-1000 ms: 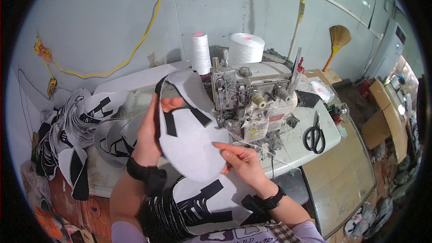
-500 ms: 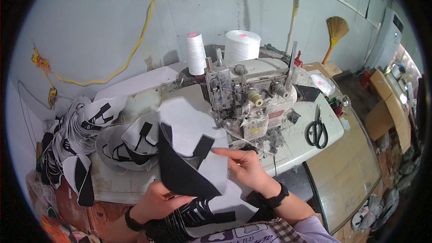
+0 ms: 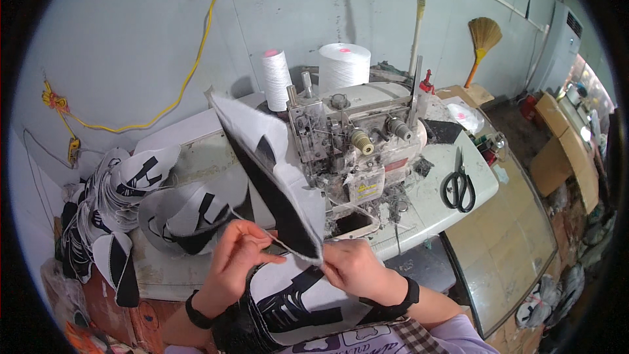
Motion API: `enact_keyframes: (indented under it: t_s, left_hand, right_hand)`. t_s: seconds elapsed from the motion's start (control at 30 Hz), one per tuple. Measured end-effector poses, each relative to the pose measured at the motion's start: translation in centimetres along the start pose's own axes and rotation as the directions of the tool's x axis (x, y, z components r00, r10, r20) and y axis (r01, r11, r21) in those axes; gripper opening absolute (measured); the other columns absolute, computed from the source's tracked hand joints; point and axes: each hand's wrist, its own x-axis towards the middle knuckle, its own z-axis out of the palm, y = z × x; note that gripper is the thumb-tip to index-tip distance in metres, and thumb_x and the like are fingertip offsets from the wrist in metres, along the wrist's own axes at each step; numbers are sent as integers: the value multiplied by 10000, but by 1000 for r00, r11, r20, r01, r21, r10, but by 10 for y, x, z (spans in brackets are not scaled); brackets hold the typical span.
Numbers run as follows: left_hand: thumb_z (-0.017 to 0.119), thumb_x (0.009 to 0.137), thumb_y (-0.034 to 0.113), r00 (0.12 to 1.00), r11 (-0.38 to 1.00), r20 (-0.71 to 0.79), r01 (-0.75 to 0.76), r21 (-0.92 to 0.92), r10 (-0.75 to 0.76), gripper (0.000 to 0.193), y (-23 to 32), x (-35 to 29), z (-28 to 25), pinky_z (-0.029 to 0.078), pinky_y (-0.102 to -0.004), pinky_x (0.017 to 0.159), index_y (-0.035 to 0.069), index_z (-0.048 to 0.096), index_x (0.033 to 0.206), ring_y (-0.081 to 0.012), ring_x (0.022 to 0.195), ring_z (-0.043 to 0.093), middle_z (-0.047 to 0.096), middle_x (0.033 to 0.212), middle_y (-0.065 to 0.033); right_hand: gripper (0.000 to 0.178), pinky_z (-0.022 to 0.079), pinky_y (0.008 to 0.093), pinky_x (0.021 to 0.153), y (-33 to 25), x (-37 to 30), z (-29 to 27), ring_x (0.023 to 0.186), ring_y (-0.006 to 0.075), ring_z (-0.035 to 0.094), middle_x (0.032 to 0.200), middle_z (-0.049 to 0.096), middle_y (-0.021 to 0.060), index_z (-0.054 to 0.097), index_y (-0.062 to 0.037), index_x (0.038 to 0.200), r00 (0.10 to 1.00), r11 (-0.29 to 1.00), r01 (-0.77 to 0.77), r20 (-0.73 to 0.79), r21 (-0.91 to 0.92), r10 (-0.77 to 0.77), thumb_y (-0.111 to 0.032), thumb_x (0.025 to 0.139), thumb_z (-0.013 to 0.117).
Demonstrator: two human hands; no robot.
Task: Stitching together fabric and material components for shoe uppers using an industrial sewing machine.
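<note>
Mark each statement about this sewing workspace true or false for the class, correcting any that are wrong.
1. The scissors lie on the white tabletop, to the right of the sewing machine. True.
2. The two thread cones behind the machine are black. False: they are white with pink at the top.
3. The right grip holds the lower end of the grey-and-black fabric piece. True.
4. The broom has its bristles pointing down. False: the bristles are at the top, above the orange handle.
5. A yellow cord hangs along the wall, left of the machine. True.
</note>
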Motion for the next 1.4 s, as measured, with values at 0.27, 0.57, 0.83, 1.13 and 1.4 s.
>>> enact_keyframes:
  t_s: [0.27, 0.57, 0.83, 1.13, 1.4]
  left_hand:
    - [287, 967, 549, 958, 771, 71, 266, -579, -277, 542, -14, 26, -10, 401, -511, 986, 76, 490, 1138, -256, 1129, 527, 536, 1216, -114]
    - [367, 1014, 311, 948, 976, -275, -193, -105, 159, 372, -20, 64, -42, 467, -294, 873, 0, 565, 1062, -158, 960, 594, 615, 1135, -105]
    - [555, 935, 209, 937, 998, -349, -35, -53, 14, 171, 13, 52, -64, 546, -301, 617, 40, 577, 921, -144, 667, 635, 644, 798, -47]
    - [603, 892, 118, 998, 872, 44, -56, 486, 40, 203, -21, 15, -10, 533, -310, 666, -15, 624, 1044, -230, 814, 672, 680, 954, -149]
    - [664, 865, 195, 847, 787, -292, -215, 578, 445, 274, -63, 92, -55, 409, -252, 519, -43, 640, 730, -40, 589, 492, 586, 612, 32]
  right_hand:
    - [553, 504, 372, 610, 30, 2, 5, 670, 301, 624, 822, 641, 143, 564, -28, 1199, 979, 1000, 28, -203, -1, -28, 50, 653, 594]
    - [566, 469, 364, 540, 41, 3, 9, 566, 259, 572, 647, 543, 86, 565, -37, 1195, 976, 984, 94, -179, -148, -120, 8, 634, 630]
    - [445, 452, 352, 516, 36, 23, 8, 547, 252, 566, 637, 563, 85, 601, -52, 1169, 983, 979, 2, -179, -206, -40, 26, 732, 629]
    - [240, 504, 336, 648, 33, -6, 6, 723, 264, 627, 812, 626, 130, 633, -40, 1024, 965, 977, -210, -157, 27, 211, -103, 799, 691]
    - [249, 483, 415, 703, 33, -29, 14, 793, 333, 573, 865, 575, 119, 600, -39, 937, 988, 988, -143, -67, -67, 138, -115, 729, 712]
